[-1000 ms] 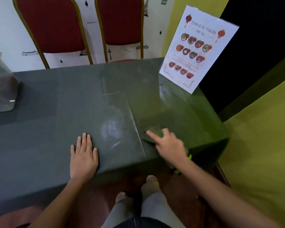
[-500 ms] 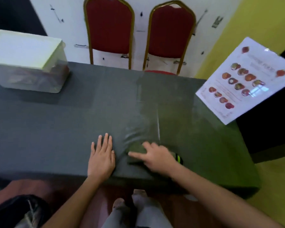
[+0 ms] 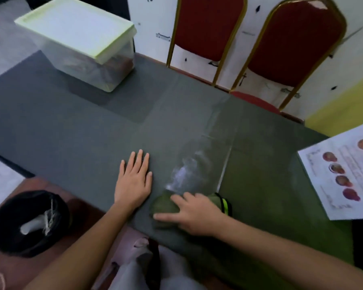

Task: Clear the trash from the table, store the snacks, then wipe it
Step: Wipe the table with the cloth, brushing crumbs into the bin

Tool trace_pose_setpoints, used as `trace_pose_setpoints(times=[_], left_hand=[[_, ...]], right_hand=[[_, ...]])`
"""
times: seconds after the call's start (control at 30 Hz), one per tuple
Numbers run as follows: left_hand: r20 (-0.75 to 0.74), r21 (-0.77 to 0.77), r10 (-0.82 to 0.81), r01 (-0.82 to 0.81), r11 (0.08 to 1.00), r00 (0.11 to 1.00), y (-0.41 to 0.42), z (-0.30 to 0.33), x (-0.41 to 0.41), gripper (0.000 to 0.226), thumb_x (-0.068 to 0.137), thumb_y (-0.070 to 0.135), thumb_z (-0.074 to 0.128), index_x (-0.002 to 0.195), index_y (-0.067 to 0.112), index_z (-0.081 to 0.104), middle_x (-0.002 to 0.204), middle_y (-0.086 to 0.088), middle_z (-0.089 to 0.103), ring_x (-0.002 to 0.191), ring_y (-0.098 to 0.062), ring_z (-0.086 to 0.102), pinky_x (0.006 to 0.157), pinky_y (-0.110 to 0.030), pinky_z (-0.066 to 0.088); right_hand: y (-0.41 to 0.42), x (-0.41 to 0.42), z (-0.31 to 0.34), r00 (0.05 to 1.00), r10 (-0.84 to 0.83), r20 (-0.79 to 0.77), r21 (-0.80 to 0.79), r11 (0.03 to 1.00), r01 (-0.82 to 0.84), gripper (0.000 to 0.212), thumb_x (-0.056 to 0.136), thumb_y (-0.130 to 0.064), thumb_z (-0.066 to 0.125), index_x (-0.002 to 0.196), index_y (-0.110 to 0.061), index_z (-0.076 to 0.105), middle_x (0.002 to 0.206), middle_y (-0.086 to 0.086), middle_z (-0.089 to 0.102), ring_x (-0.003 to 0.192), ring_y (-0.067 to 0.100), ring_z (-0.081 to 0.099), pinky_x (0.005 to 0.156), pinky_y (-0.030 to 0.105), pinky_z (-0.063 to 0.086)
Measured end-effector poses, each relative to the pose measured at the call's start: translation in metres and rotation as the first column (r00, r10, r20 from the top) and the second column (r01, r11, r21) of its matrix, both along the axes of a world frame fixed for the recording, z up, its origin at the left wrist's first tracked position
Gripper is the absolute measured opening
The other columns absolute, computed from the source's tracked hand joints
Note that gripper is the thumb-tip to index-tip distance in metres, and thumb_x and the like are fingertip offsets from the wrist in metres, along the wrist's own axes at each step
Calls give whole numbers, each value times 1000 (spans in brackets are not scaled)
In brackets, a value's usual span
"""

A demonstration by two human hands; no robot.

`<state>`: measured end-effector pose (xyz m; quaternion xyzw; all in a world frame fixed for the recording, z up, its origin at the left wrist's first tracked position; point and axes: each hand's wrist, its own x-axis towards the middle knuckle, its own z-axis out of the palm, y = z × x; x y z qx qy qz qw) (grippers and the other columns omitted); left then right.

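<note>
My right hand (image 3: 194, 214) presses a dark green cloth (image 3: 164, 206) flat against the grey-green table (image 3: 71, 130) near its front edge; a yellow-and-black trim of the cloth shows behind the wrist. A wet streak (image 3: 189, 170) shines on the table just beyond the cloth. My left hand (image 3: 134, 178) lies flat on the table, fingers together, a little left of the cloth and holding nothing. A clear storage box with a pale green lid (image 3: 80, 40) stands closed at the far left; its contents are blurred.
A black trash bin (image 3: 27, 222) holding crumpled white trash sits on the floor at the lower left. A laminated food menu (image 3: 344, 176) stands at the table's right end. Two red chairs (image 3: 210, 28) face the far side.
The view has swung left, bringing the box and the bin into sight. My right hand has dragged the cloth leftward along the front edge, towards my left hand, which stays flat.
</note>
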<state>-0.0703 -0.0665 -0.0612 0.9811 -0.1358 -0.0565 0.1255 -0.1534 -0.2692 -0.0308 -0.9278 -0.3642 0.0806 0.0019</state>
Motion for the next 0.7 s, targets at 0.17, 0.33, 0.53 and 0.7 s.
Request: trace_pose_setpoints(times=[0.17, 0.33, 0.53, 0.7], left_hand=[[-5, 86, 10, -9, 996, 1000, -3, -13, 2, 63, 93, 44, 12, 150, 19, 18, 159, -3, 16, 146, -25, 10, 117, -48, 7], [1, 107, 33, -33, 994, 999, -4, -19, 0, 61, 95, 45, 13, 151, 21, 12, 159, 0, 12, 147, -22, 6, 118, -46, 4], [-10, 99, 45, -44, 994, 999, -1, -23, -4, 61, 95, 45, 14, 151, 21, 13, 159, 0, 13, 147, -23, 7, 118, -47, 5], [-22, 81, 36, -34, 996, 999, -1, -21, -3, 60, 95, 43, 16, 150, 19, 19, 158, -1, 18, 146, -24, 12, 117, -48, 9]], right_hand=[[-67, 129, 7, 950, -307, 64, -23, 951, 309, 51, 93, -40, 44, 138, -59, 30, 123, 12, 48, 94, 34, 56, 67, 40, 51], [-132, 245, 1, 737, -659, 152, 21, 747, 664, 47, 95, -37, 43, 139, -49, 34, 127, 18, 41, 103, 42, 52, 84, 51, 48], [-112, 259, -7, 653, -756, 37, 40, 654, 755, 47, 95, -37, 41, 140, -50, 34, 137, 17, 36, 108, 43, 53, 90, 49, 45], [-50, 154, -1, 856, -514, -47, 11, 857, 515, 50, 91, -37, 46, 137, -56, 34, 126, 11, 42, 97, 35, 57, 79, 43, 51]])
